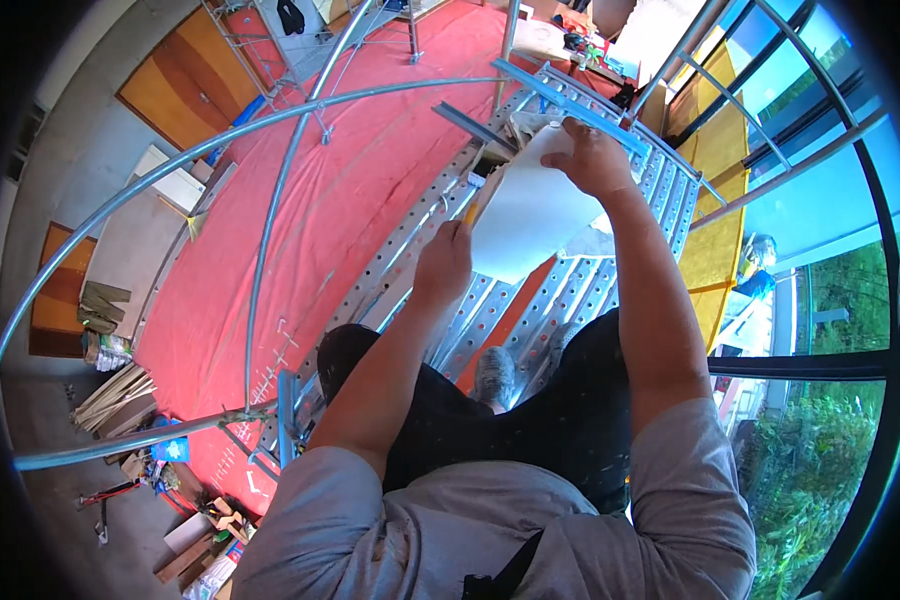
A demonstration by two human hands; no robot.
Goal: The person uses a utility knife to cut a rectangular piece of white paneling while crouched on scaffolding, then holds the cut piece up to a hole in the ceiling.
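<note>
My left hand (446,250) is closed around the yellow handle (468,214) of a small tool with a whitish head (476,181), possibly a roller, beside a white smooth sheet-like piece (518,225). My right hand (588,160) grips the upper part of that white piece, fingers curled at its top edge. Behind it, partly hidden, sit a whitish item (526,125) and a blue metal bar (560,100). My legs (490,430) in dark trousers are on a perforated metal platform (355,302), with an orange strip showing between planks.
Curved scaffold tubes (160,168) cross at left above red sheeting (195,310). More railings (730,120) stand at right by a yellow board (715,290) and windows (820,450). Timber strips (110,400) and clutter lie lower left; tools (580,35) sit at the back.
</note>
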